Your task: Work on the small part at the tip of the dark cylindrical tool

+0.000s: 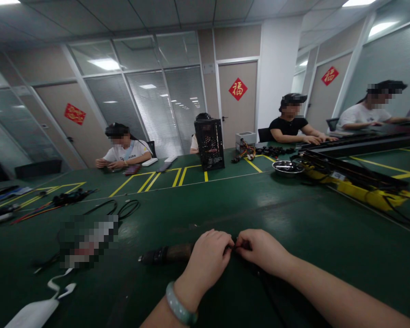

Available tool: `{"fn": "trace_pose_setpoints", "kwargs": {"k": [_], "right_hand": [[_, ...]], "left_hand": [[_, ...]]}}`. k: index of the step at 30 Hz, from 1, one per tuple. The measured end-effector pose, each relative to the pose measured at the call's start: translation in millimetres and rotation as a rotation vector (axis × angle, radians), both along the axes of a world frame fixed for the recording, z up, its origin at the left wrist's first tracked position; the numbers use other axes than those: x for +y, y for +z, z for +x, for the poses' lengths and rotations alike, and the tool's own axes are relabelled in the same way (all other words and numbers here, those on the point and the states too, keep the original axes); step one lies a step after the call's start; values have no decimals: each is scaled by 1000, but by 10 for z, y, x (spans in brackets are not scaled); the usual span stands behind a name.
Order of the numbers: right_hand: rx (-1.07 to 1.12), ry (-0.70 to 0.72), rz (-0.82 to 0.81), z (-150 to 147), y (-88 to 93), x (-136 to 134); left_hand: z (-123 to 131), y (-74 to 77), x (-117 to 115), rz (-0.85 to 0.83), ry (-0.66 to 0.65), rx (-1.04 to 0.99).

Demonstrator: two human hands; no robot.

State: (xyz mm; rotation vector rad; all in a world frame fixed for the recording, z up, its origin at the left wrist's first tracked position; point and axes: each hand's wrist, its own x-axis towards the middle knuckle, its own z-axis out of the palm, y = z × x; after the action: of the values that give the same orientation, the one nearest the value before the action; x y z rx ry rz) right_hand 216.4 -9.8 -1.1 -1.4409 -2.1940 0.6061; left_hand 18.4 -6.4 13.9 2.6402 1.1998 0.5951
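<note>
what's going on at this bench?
A person works at a green-matted bench with both hands together: the left hand, wearing a jade bangle, and the right hand pinch a small black piece at the end of a thick dark cable bundle. Further along sit co-workers, one in a black top, near a black open-frame PC chassis and a steel dish.

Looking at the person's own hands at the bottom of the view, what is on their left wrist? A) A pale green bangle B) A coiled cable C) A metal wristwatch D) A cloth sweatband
A. A smooth pale green bangle circles the wrist just behind the left hand.
</note>
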Motion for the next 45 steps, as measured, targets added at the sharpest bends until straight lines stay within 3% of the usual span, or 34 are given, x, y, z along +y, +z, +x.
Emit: {"fn": "trace_pose_setpoints", "kwargs": {"k": [11, 27, 35, 45], "right_hand": [[-9, 8, -10, 8, 13, -20], [-9, -2, 0, 2, 5, 4], [-12, 4, -17, -2, 42, -14], [-31, -3, -19, -8, 40, -12]], "left_hand": [[-4, 32, -6, -29, 68, -14], [-13, -27, 11, -22, -8, 9], [-15, 16, 1, -31, 68, 33], [-22, -35, 21, -41, 8, 0]]}}
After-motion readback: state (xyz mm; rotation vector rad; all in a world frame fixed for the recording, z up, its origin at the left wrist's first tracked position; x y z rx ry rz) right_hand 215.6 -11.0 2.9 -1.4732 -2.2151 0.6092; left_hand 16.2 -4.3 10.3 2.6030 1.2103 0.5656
